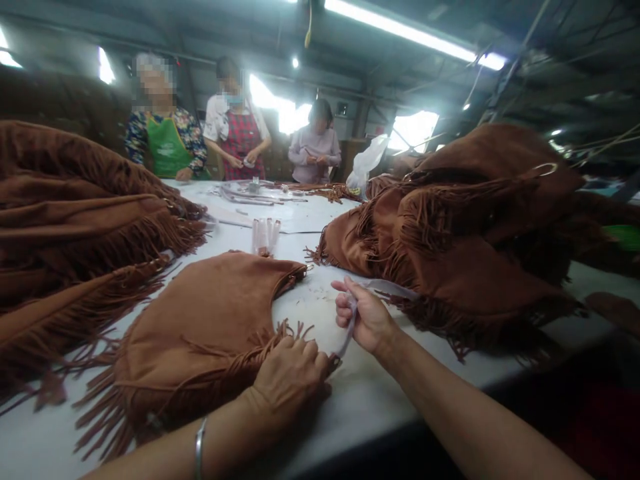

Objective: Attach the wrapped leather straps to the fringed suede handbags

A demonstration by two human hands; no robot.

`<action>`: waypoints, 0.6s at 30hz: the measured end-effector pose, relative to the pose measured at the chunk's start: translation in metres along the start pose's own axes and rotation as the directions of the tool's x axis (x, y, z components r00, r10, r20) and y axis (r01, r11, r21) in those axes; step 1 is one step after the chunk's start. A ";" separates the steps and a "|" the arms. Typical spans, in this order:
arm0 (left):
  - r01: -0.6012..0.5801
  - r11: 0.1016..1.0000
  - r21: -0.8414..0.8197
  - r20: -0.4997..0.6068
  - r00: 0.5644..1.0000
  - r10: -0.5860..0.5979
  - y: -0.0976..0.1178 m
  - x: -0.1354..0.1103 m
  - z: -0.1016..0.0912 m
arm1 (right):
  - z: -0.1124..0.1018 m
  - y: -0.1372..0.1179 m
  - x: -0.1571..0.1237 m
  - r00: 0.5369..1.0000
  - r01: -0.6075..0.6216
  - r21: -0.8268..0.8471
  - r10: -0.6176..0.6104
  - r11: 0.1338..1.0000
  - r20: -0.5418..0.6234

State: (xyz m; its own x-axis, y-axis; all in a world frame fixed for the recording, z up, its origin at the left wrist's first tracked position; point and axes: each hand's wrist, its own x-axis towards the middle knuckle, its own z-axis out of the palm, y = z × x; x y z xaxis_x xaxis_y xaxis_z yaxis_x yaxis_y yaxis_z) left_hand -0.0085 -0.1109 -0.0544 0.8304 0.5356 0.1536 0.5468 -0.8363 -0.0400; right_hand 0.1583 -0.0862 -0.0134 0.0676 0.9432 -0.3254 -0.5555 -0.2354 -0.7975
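Note:
A brown suede bag (pixel 205 327) with fringe lies flat on the white table (pixel 310 313) in front of me. My left hand (pixel 290 377) rests closed on the bag's near corner, fingers curled over the fringe and pressing it down. My right hand (pixel 363 317) is just to the right, pinching a thin pale strip (pixel 350 330) that runs down from my fingers toward the bag's corner and also trails off to the right.
Heaps of the same fringed brown bags rise on the left (pixel 75 227) and right (pixel 465 227). A bundle of clear strips (pixel 265 237) lies behind the bag. Three people stand at the far end of the table, handling straps (pixel 250 195). A dark floor lies past the table's near right edge.

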 end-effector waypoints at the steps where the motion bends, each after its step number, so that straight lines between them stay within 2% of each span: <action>1: 0.040 0.999 -0.017 -0.008 0.999 -0.040 -0.002 -0.003 0.000 | 0.009 0.000 0.004 0.999 0.003 0.000 -0.003 1.000 0.053; 3: 0.135 0.990 -0.030 -0.016 0.991 -0.136 -0.007 -0.010 -0.003 | 0.025 0.000 0.009 0.988 0.028 -0.042 -0.021 0.999 0.156; 5: 0.215 0.976 -0.040 0.016 0.976 -0.215 -0.011 -0.016 -0.007 | 0.039 0.002 0.011 0.964 0.114 -0.197 -0.061 0.974 0.257; 6: 0.229 0.971 -0.063 0.039 0.973 -0.227 -0.012 -0.018 -0.009 | 0.043 0.004 0.011 0.948 0.175 -0.316 -0.073 0.932 0.310; 8: 0.192 0.969 -0.156 0.083 0.980 -0.181 -0.013 -0.021 -0.012 | 0.045 0.011 0.011 0.927 0.269 -0.540 -0.062 0.797 0.370; 10: 0.139 0.958 -0.249 0.114 0.987 -0.114 -0.016 -0.021 -0.013 | 0.037 0.021 0.011 0.937 0.274 -0.659 -0.039 0.701 0.347; 12: 0.134 0.951 -0.278 0.159 0.983 -0.092 -0.020 -0.018 -0.014 | 0.022 0.030 0.013 0.953 0.237 -0.699 -0.021 0.675 0.303; 15: 0.159 0.949 -0.270 0.248 0.964 -0.091 -0.028 -0.008 -0.014 | -0.008 0.041 0.014 0.980 0.139 -0.696 0.002 0.705 0.198; 18: 0.142 0.954 -0.265 0.266 0.961 -0.069 -0.031 0.000 -0.010 | -0.030 0.047 0.011 0.996 0.065 -0.646 -0.005 0.761 0.093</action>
State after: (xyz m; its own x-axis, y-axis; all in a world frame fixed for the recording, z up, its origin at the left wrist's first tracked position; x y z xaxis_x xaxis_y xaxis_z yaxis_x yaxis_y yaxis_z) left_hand -0.0267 -0.0858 -0.0434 0.7889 0.6042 -0.1127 0.6113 -0.7523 0.2457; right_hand 0.1578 -0.0940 -0.0692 -0.0071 0.9622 -0.2723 0.1169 -0.2696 -0.9558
